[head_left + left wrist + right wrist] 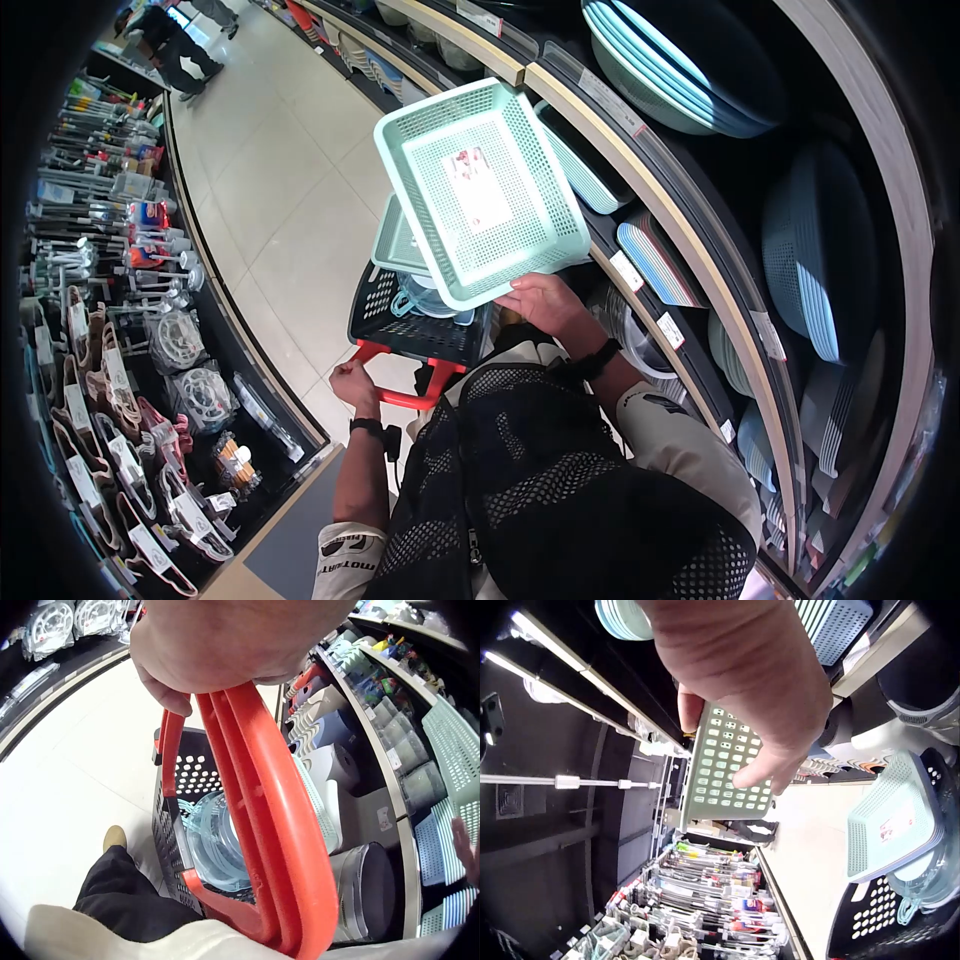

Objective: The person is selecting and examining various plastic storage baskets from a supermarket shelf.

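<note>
My right hand (545, 303) grips the near corner of a mint-green perforated plastic basket (525, 170), which is tilted so its inside and a printed label face me. In the right wrist view, fingertips (754, 774) lie against its holed wall. My left hand (355, 388) is wrapped round the red handle (281, 817) of a black shopping basket (368, 312). Inside that shopping basket are another mint-green plastic basket (892, 817) and clear blue plastic ware (214, 840), partly hidden by the handle in the left wrist view.
Shelves on the right hold stacked plastic basins (690, 75) and baskets (655, 262), close beside my right arm. To the left stands a rack of hanging brushes (110, 190) and packaged goods. A tiled aisle (270, 150) runs between, with a person (165, 45) at its far end.
</note>
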Demonstrator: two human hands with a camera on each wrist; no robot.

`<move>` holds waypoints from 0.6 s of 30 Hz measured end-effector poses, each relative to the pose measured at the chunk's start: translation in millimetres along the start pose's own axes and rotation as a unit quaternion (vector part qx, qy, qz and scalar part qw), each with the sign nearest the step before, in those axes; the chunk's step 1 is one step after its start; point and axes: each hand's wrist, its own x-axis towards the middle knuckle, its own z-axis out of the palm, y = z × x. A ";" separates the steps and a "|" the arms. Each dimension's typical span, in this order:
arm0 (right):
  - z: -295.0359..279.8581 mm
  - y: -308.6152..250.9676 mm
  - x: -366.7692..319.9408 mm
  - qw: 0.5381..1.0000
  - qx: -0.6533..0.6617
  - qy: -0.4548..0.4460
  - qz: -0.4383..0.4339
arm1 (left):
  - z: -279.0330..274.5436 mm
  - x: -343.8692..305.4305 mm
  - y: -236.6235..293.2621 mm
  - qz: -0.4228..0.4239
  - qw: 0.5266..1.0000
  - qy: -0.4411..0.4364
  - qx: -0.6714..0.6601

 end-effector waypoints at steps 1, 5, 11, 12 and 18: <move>6.1 -1.4 -4.4 1.000 0.000 0.000 0.000 | -0.5 -0.2 0.1 -0.001 1.000 -0.001 -0.006; 16.5 1.2 -20.1 0.997 0.012 0.009 -0.077 | -4.2 -2.9 9.0 -0.003 1.000 -0.012 -0.003; 37.0 -7.1 -12.6 0.978 0.062 0.074 -0.184 | -3.4 -4.2 9.1 -0.006 1.000 -0.009 -0.008; 45.8 -13.1 -11.5 0.968 0.076 0.108 -0.212 | -2.8 -3.1 7.8 -0.002 1.000 -0.006 -0.009; 30.9 -55.6 22.4 0.942 0.148 0.074 -0.291 | -2.3 -3.0 5.4 -0.001 1.000 -0.004 -0.014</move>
